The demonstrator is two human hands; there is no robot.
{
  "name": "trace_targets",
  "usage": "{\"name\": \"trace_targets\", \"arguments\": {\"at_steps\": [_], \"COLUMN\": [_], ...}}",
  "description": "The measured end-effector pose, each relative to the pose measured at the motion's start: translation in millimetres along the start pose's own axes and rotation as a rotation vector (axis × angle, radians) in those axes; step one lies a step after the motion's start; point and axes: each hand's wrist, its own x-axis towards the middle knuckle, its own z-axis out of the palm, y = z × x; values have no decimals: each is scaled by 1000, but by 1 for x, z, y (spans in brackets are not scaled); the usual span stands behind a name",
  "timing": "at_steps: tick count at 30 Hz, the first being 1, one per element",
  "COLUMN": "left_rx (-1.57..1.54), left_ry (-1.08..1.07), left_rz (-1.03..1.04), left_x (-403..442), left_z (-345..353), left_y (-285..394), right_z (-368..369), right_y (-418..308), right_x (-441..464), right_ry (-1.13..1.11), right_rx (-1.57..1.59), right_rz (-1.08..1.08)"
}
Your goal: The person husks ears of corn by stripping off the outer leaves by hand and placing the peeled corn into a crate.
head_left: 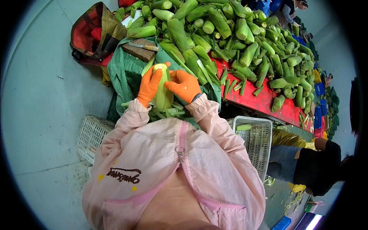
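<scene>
Green tarp (122,73) behind corn (164,95), long axis pointing away.

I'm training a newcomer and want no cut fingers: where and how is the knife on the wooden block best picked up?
Probably by its handle, coming from the person's right. The knife lies across the wooden block, blade toward the left and handle toward the right, so that approach should keep fingers off the metal.

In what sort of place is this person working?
Probably a workshop where vegetables are prepared: a large heap of corn in green husks lies on a red table, a white crate is close by, and another person is nearby.
</scene>
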Motion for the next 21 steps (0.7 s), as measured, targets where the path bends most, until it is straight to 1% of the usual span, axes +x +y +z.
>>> {"name": "trace_targets", "arguments": {"at_steps": [1,3,5,7,8,9,10,11,12,13,15,16,17,18,19,21], "left_rx": [-1,128,91,50,13,-22,-24,-152,-281,-283,-334,-239,-241,-337,-433,-535], "left_ry": [3,-114,-162,-214,-227,-238,-241,-183,-126,-130,-72,-20,-24,-3,20,195], "left_rz": [0,45,10,-19,-44,-71,-72,-136,-199,-197,-91,-95,-98,-190,-280,-236], "left_x": [0,-1,0,4,6,7,6,5,4,2,-6,-7,-5,-1,4,18], "left_z": [0,-1,1,4,5,5,5,8,11,14,22,22,18,13,6,-24], "left_y": [2,6,4,-1,-6,-10,-12,-14,-17,-22,-33,-35,-35,-30,-28,-41], "right_z": [1,1,-1,-4,-7,-8,-7,-6,2,4,7,6,4,2,-2,-20], "right_y": [6,15,23,23,20,25,36,46,47,47,44,40,37,35,38,50], "right_x": [2,2,-1,-3,-6,-8,-10,-11,-9,-10,-16,-17,-19,-22,-25,-33], "right_ry": [-7,-21,-23,-41,-20,-14,-14,-16,33,36,106,111,49,-14,-11,357], "right_rx": [50,88,125,581,683,681,796,910,1053,1050,1095,1095,1223,1351,1349,1627], "right_rz": [38,63,95,269,292,293,306,317,306,304,265,264,261,260,263,136]}}
